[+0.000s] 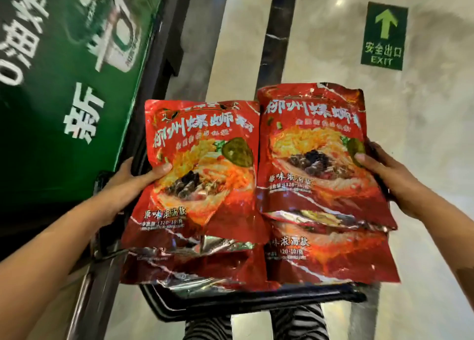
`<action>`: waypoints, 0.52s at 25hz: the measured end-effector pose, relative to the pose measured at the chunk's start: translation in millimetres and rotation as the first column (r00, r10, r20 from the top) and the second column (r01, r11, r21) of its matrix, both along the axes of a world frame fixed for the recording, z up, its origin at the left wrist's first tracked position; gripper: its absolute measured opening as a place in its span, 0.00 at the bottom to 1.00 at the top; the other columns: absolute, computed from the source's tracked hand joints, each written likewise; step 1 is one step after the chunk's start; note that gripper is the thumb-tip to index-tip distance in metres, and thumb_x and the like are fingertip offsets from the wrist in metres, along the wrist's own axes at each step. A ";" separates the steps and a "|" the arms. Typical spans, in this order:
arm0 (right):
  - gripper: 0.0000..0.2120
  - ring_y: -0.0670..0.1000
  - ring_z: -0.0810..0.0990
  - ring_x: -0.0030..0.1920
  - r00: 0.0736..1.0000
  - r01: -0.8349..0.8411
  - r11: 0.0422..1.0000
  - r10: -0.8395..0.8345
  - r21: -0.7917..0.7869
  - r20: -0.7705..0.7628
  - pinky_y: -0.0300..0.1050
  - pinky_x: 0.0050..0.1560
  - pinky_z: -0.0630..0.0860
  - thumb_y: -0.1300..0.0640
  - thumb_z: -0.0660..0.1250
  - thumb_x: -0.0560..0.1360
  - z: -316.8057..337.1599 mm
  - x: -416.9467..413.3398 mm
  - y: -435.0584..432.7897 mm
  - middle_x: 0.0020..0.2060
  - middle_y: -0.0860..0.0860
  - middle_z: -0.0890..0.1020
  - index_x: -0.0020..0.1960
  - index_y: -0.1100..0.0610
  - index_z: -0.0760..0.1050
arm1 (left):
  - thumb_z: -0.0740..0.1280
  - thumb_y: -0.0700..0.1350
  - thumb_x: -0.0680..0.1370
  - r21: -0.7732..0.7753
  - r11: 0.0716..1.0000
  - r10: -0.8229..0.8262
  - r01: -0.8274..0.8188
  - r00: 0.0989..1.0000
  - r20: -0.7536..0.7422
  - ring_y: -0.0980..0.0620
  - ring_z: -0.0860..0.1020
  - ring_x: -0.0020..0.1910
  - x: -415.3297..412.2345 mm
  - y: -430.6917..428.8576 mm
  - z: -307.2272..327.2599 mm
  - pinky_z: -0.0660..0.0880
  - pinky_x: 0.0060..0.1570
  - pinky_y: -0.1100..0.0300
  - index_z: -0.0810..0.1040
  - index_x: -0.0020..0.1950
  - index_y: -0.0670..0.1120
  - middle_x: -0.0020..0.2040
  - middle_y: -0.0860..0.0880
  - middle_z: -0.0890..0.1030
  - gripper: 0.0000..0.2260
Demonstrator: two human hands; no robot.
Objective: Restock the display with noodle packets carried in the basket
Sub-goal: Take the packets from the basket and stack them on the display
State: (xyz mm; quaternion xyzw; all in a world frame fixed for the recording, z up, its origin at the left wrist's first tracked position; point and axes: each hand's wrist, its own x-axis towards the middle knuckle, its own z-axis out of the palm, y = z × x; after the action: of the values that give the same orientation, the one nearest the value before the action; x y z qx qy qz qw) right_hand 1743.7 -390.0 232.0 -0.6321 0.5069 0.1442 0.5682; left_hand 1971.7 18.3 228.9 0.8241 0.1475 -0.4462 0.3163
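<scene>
Glossy red foil noodle packets (205, 173) heaped on black plastic basket (256, 301); left hand (133, 183) at 9 o'clock, right hand (384, 170) at 3, each grip pinching a stack; tilting could spill them

Left stack (200, 175) and right stack (318, 160) of noodle packets sit side by side, touching, atop the basket (256, 302). The left hand (128, 183) grips the left stack's outer edge, the right hand (384, 170) the right stack's. Beyond, an exit sign (384, 36) lies on the floor.
</scene>
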 end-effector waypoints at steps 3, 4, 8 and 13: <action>0.69 0.49 0.80 0.57 1.000 0.009 1.000 -0.009 -0.016 0.018 0.49 0.57 0.75 0.24 0.75 0.37 2.7 -3.6 -6.2 0.64 0.42 0.76 0.76 0.38 0.60 | 0.72 0.77 0.49 -0.011 1.000 0.025 -0.025 1.000 0.012 0.44 0.83 0.48 -8.4 -10.3 6.6 0.78 0.53 0.47 0.53 0.80 0.56 0.61 0.44 0.80 0.64; 0.69 0.48 0.80 0.56 1.000 0.012 1.000 -0.012 -0.011 0.016 0.48 0.54 0.75 0.23 0.75 0.36 2.7 -3.9 -6.4 0.63 0.42 0.76 0.75 0.38 0.61 | 0.72 0.75 0.48 -0.022 0.999 0.038 -0.037 0.999 0.024 0.46 0.83 0.45 -9.3 -17.6 12.3 0.78 0.47 0.51 0.52 0.80 0.54 0.58 0.43 0.81 0.65; 0.49 0.44 0.82 0.49 0.998 0.010 1.000 -0.010 -0.003 0.055 0.43 0.42 0.75 0.22 0.73 0.40 6.1 -6.4 -12.4 0.56 0.39 0.82 0.61 0.31 0.72 | 0.72 0.75 0.41 -0.009 1.000 0.025 -0.024 0.999 0.039 0.48 0.83 0.41 2.2 -44.3 26.2 0.78 0.49 0.50 0.47 0.81 0.56 0.52 0.44 0.83 0.73; 0.39 0.48 0.84 0.50 0.997 0.014 1.000 -0.014 0.003 0.080 0.45 0.43 0.76 0.29 0.73 0.61 9.9 -6.1 -18.8 0.57 0.44 0.82 0.69 0.39 0.69 | 0.74 0.75 0.41 -0.001 1.000 0.017 -0.017 0.999 -0.049 0.42 0.81 0.52 9.1 -60.7 35.5 0.72 0.63 0.40 0.44 0.80 0.57 0.72 0.39 0.71 0.74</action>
State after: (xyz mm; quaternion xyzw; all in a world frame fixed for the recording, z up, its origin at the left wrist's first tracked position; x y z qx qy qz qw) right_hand 1737.6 -408.8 242.0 -0.6329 0.4879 0.1152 0.5900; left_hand 1980.8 -42.5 264.4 0.8114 0.1616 -0.4636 0.3171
